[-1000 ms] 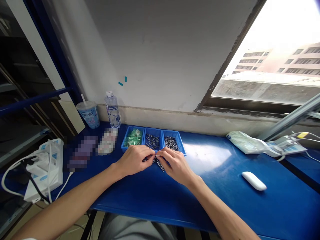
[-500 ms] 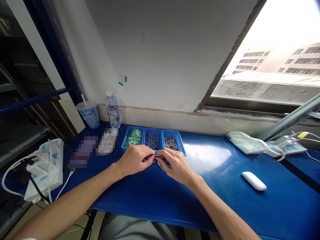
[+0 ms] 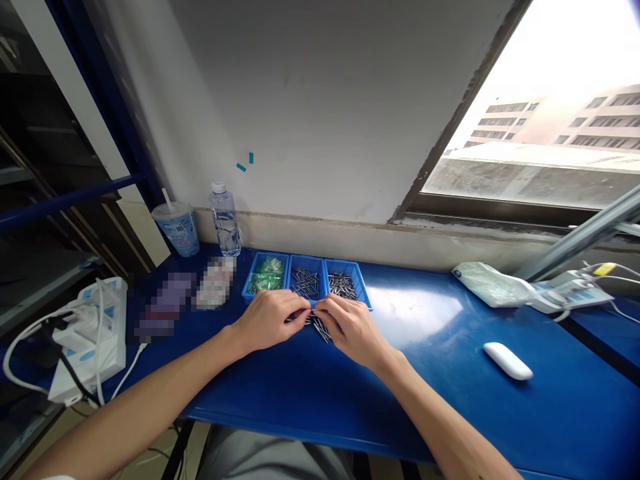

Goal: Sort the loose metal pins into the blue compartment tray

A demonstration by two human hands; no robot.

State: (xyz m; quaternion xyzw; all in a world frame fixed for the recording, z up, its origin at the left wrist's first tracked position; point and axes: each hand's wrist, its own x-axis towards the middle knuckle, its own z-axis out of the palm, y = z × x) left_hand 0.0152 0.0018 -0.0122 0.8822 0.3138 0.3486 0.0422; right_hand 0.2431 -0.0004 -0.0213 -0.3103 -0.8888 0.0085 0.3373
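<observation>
My left hand (image 3: 273, 319) and my right hand (image 3: 350, 330) meet just in front of the bins, thumb and fingers of each pinched together. Between the fingertips shows a thin metal piece (image 3: 316, 311), gripped from both sides; its exact kind is too small to tell. Beneath the fingers lies a small pile of slender metal pieces (image 3: 321, 328), partly hidden by my hands. Behind stand three blue bins: the left one holds green-tinted plastic packets (image 3: 267, 275), the middle one slim metal pieces (image 3: 305, 283), the right one a denser heap of metal pieces (image 3: 343, 287).
On the blue table (image 3: 310, 393), a water bottle (image 3: 225, 223) and a lidded cup (image 3: 177, 230) stand at the back left. A power strip (image 3: 100, 333) with cables sits at far left. Rightward are a white rounded case (image 3: 508, 362), a plastic packet (image 3: 493, 283) and another power strip (image 3: 575, 291).
The fingertips have shifted slightly around the thin piece, and more of the pile shows below my right fingers. Both arms stay in place.
</observation>
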